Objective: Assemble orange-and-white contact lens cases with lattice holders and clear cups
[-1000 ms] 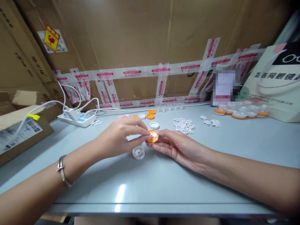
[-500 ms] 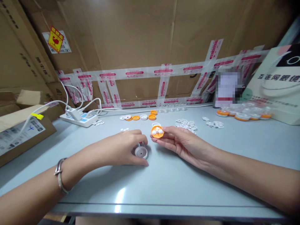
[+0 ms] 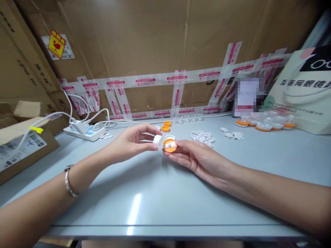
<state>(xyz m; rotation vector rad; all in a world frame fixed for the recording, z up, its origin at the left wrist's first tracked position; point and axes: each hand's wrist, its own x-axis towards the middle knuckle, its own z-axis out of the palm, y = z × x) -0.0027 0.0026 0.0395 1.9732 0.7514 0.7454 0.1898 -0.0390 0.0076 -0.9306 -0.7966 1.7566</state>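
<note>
Two hands: both are held just above the desk [image 3: 165, 193], near its middle, with the forearms stretched in from either side (the fingertips come close to meeting).
Left hand [image 3: 131, 144]: it is turned thumb-down and closed in a pinch; a white cap [image 3: 157, 140] is gripped between the thumb and the fingers.
Left wrist: a metal bracelet [image 3: 68, 181] is worn on it.
Right hand [image 3: 198, 156]: it is laid palm-up with the fingers extended towards the left; an orange disc [image 3: 170, 145] is gripped at the fingertips under the thumb.
Orange disc: it is held roughly level, and two small white pieces are seated on its upper face.
White cap: it is held just beside the disc, at its left edge; whether the two touch cannot be told.
Behind the hands: loose orange caps [image 3: 166, 128] are seen on the desk, and a scatter of small white parts [image 3: 203, 137] is spread to the right of them.
Far right: a row of orange-rimmed pieces [image 3: 266, 124] is lined up before a paper bag [image 3: 305, 93].
Far left: a white power strip [image 3: 86, 132] with plugged cables is set near a cardboard box [image 3: 18, 148].
Backdrop: the desk is closed off by taped cardboard cartons [image 3: 155, 44].
</note>
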